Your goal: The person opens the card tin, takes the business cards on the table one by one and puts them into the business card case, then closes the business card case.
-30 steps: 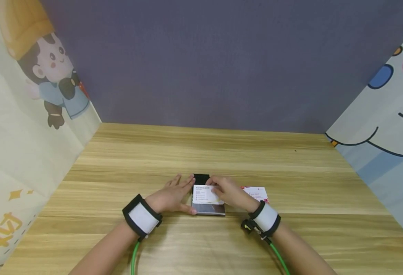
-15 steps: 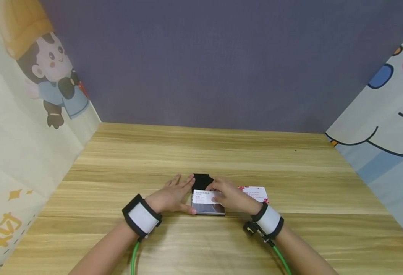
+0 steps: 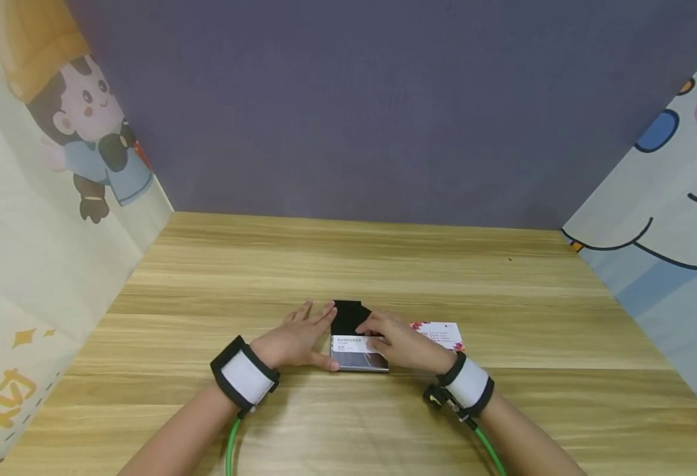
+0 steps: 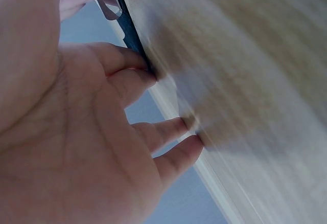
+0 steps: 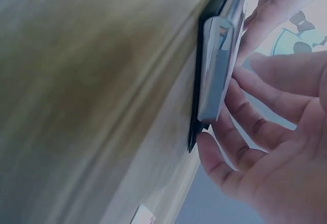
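A card case [image 3: 360,361] with a shiny silver front lies on the table, its black flap [image 3: 345,317] folded out behind. A white business card [image 3: 348,343] is partly inside the case, a strip with print still showing. My right hand [image 3: 398,342] pinches this card, thumb over its face and fingers bent behind its far edge. With fingers spread, my left hand [image 3: 297,340] steadies the case: fingertips at the flap's left edge, thumb at the front left corner. The right wrist view shows the case's side [image 5: 214,81] edge-on beside the right fingers [image 5: 258,124].
A second white card [image 3: 446,336] with red flower corners lies to the right, partly behind the right wrist. Both wrists wear straps with green cables. A dark wall [image 3: 348,112] rises behind the wooden table [image 3: 265,264], with printed panels at both sides.
The right hand has drawn the business card toward the body, down into the case; less of it shows and more of the black flap is uncovered. The left hand has stayed put.
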